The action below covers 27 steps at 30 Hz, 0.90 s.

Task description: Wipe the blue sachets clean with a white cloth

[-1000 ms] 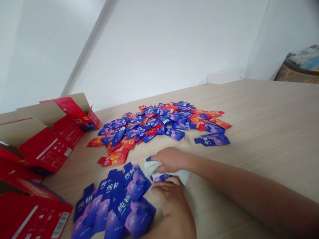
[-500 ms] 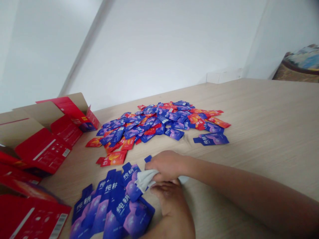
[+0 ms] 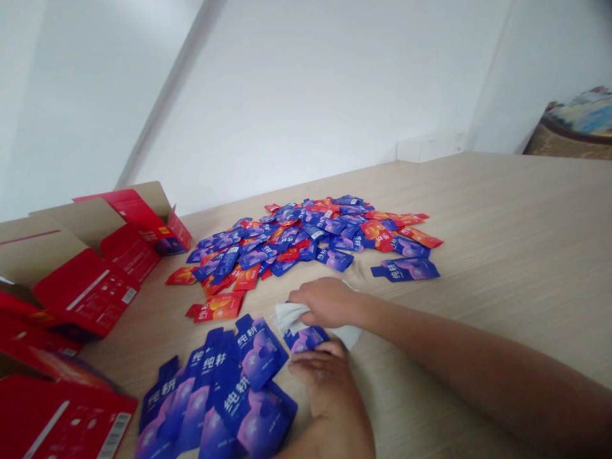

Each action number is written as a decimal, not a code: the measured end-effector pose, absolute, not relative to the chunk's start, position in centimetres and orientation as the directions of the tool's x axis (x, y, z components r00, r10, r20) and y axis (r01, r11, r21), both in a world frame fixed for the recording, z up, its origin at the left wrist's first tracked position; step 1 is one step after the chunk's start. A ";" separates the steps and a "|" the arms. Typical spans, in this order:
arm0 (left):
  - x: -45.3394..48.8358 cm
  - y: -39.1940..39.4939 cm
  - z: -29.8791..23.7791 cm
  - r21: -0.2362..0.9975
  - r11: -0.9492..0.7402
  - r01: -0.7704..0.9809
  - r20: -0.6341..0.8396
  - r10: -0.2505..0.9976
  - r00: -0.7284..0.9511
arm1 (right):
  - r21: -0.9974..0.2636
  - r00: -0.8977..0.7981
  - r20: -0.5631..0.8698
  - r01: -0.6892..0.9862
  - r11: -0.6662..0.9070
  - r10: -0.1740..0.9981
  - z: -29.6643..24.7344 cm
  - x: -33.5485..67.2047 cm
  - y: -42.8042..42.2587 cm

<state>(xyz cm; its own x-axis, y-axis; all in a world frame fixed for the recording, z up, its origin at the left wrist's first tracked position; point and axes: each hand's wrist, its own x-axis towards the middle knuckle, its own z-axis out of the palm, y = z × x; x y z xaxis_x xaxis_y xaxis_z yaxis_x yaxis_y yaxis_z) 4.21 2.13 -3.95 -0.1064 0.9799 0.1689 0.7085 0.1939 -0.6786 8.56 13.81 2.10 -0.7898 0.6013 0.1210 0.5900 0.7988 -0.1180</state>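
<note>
My right hand (image 3: 327, 301) is closed on a white cloth (image 3: 288, 312), which lies over the top part of a blue-and-purple sachet (image 3: 305, 341). My left hand (image 3: 319, 371) grips the lower end of that sachet, its fingers partly hidden. Just left of my hands, several blue-and-purple sachets (image 3: 229, 389) lie overlapping, printed side up. Part of the cloth trails out under my right wrist.
Beyond my hands is a large mixed heap of blue and red sachets (image 3: 287, 239). One blue sachet (image 3: 406, 269) and one red sachet (image 3: 220, 306) lie at its near edge. Open red cartons (image 3: 90, 290) line the left side. A white wall (image 3: 310, 95) backs the table.
My right hand and the cloth have moved up off the laid-out sachets onto the sachet in my left hand, more of which now shows. The left hand has barely moved.
</note>
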 end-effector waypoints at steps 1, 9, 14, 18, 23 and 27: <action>4.1 2.1 -3.8 -0.669 0.182 0.721 0.167 0.982 -0.092 | -0.120 -0.809 0.130 0.562 0.818 0.574 2.4 8.4 13.3; 3.4 2.0 -3.6 -0.611 0.133 0.781 0.199 0.980 -0.011 | -0.158 -0.895 0.005 0.440 0.884 0.447 2.0 7.3 12.1; 3.6 1.8 -3.3 -0.640 0.160 0.751 0.202 0.979 -0.036 | -0.179 -0.848 0.017 0.518 0.836 0.529 1.0 7.8 13.8; 3.7 1.6 -3.0 -0.550 0.173 0.817 0.199 0.977 -0.073 | -0.163 -0.790 0.055 0.597 0.786 0.611 1.0 8.6 14.8; 3.5 1.7 -3.5 -0.297 0.199 0.934 0.205 0.969 -0.141 | -0.190 -0.797 0.103 0.572 0.798 0.595 2.1 8.6 14.0; 3.2 2.0 -3.9 -0.203 0.199 0.959 0.196 0.968 -0.159 | -0.192 -0.876 0.072 0.457 0.869 0.477 3.0 7.7 12.3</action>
